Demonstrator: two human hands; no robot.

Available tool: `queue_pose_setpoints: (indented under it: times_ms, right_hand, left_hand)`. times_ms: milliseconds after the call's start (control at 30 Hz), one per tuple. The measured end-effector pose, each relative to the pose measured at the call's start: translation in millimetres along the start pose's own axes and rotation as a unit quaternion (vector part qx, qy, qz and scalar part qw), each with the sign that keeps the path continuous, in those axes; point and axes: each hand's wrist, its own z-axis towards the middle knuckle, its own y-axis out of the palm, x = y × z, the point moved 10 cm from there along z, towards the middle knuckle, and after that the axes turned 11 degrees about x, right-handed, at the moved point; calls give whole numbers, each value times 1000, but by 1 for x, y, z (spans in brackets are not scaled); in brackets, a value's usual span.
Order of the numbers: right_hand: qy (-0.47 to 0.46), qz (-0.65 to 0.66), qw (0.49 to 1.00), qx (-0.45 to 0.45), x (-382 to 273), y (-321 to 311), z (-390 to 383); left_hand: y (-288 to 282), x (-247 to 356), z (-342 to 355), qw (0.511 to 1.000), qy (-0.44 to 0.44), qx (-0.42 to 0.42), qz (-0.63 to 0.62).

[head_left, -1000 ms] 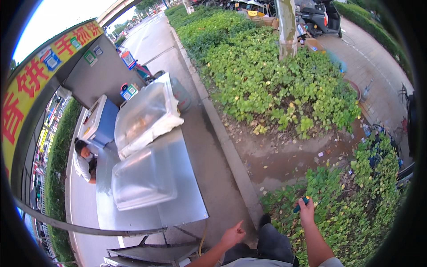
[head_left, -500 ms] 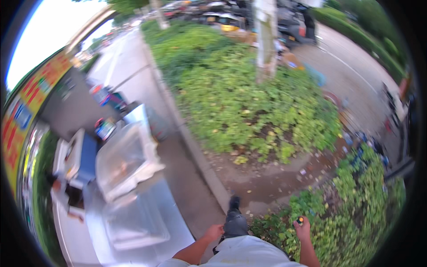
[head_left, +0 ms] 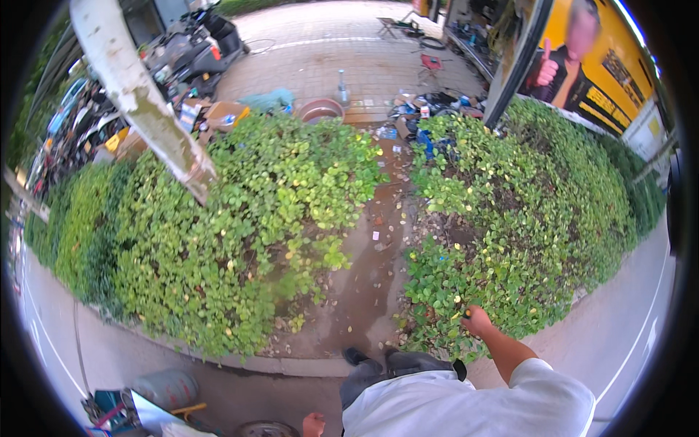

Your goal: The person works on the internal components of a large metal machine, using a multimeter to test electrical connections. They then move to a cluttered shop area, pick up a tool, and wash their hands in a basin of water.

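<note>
- Head view: the right hand (head_left: pixel 478 321) grips a small dark-and-orange handle (head_left: pixel 467 315) over the green shrubs (head_left: pixel 510 211).
- Left hand (head_left: pixel 313 424) hangs beside the white shirt (head_left: pixel 429 404); cannot tell its finger spread.

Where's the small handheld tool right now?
In the head view, right of lower centre: the tool is in the right hand, over the shrubs right of the muddy path.

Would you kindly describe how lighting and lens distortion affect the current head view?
In the head view, daylight is soft; the paving at the top looks pale; also there, the curb bows and the corners go black; the tool in the right hand shows too small for fine detail.
</note>
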Motion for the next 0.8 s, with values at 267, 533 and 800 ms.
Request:
queue_pose_setpoints:
  times_ms: [267, 533, 800]
  right_hand:
    - [307, 0, 940, -147, 133, 60, -126]
    - [421, 83, 885, -181, 114, 55, -8]
    - [192, 125, 967, 115, 37, -166, 346]
  left_hand:
    - [62, 264, 28, 982, 83, -154, 65]
    - [130, 486, 96, 885, 298, -36, 355]
    - [251, 654, 111, 939, 167, -240, 178]
